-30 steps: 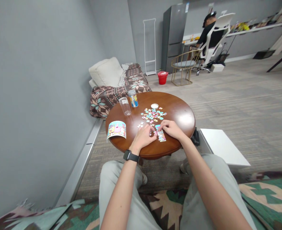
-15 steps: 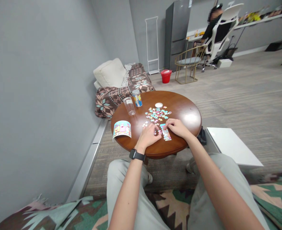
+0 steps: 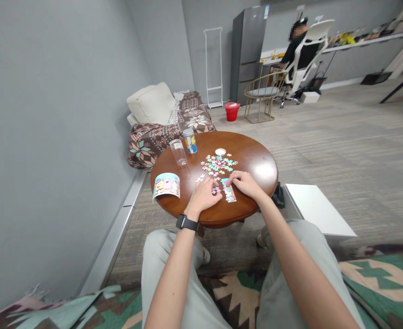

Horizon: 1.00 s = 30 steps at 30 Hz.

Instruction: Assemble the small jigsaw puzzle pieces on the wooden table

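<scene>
The right hand is bent over the far end of a narrow, multicoloured strip of joined cardboard puzzle pieces, its fingertips down on the strip; whether they also pinch a single piece I cannot tell. The strip runs from under those fingertips towards the person. The left hand, with a black watch at its wrist, rests curled on the round, glossy brown wooden counter, just left of the strip and apart from it. Small pink puzzle pieces show inside the curve of its thumb and forefinger; at this scale it is hard to say whether it grips one.

Against the earlier frames, a pink piece that lay between the left fingertips and the strip no longer shows there, and a bare gap now separates them. The right hand keeps nearly the same place on the strip.

Beyond both hands lies a loose heap of pink, blue and yellow puzzle pieces, with a shallow white round lid behind it. Farther out from the left hand stand a clear, tall glass and a blue-and-yellow cylindrical can; to its left lies a curved cartoon-printed sheet.
</scene>
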### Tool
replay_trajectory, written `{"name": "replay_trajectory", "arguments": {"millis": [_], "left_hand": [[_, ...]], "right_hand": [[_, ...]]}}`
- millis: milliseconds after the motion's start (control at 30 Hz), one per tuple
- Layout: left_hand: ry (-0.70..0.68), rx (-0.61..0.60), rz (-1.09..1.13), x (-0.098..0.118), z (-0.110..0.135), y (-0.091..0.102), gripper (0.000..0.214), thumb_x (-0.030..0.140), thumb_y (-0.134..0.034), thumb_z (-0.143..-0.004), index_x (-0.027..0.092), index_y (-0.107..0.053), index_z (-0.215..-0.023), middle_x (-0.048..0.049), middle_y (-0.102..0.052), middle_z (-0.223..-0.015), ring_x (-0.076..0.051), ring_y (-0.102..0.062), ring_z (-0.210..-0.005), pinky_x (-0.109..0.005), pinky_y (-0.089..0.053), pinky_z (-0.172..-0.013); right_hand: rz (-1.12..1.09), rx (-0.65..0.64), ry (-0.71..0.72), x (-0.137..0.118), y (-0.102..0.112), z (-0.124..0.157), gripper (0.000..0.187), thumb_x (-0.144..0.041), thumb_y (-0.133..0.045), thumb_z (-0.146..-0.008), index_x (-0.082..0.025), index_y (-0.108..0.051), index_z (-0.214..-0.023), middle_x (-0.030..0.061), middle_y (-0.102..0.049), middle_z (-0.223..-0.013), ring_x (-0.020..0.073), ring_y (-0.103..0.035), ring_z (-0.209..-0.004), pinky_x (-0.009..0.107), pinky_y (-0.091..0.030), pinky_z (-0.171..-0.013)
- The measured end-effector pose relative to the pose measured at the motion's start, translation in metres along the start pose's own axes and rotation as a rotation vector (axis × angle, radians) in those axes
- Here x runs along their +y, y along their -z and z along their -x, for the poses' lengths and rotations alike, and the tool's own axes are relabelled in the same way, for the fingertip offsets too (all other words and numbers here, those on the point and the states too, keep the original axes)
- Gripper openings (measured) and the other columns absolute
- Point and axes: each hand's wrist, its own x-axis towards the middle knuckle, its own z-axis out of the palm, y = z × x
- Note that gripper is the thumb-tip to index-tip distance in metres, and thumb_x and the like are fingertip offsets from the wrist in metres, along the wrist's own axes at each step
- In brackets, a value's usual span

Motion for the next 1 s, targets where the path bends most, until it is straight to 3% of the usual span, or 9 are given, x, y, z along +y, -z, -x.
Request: {"name": "replay_trajectory", "arguments": {"millis": [567, 1000], "left_hand": [[0.023, 0.034, 0.001, 0.0, 0.0027, 0.0022, 0.012, 0.021, -0.061, -0.077, 0.022, -0.055, -0.087, -0.0022, -0.063, -0.093, -0.023, -0.058, -0.1, -0.039, -0.04, -0.096], [-0.026, -0.033, -0.003, 0.0011, 0.0049, 0.0056, 0.01, 0.019, -0.058, -0.079, 0.022, -0.06, -0.088, -0.0022, -0.064, -0.096, -0.021, -0.059, -0.095, -0.038, -0.04, -0.091]], "right_hand": [[-0.019, 0.008, -0.011, -0.0007, 0.001, 0.0005, 0.031, -0.01, -0.045, -0.073, -0.022, -0.071, -0.062, 0.0015, -0.072, -0.078, 0.0177, -0.065, -0.079, 0.031, -0.047, -0.085], [-0.022, 0.014, -0.005, -0.0017, 0.0015, -0.0002, 0.031, -0.012, -0.046, -0.072, -0.022, -0.073, -0.062, 0.002, -0.072, -0.078, 0.0171, -0.064, -0.078, 0.03, -0.048, -0.084]]}}
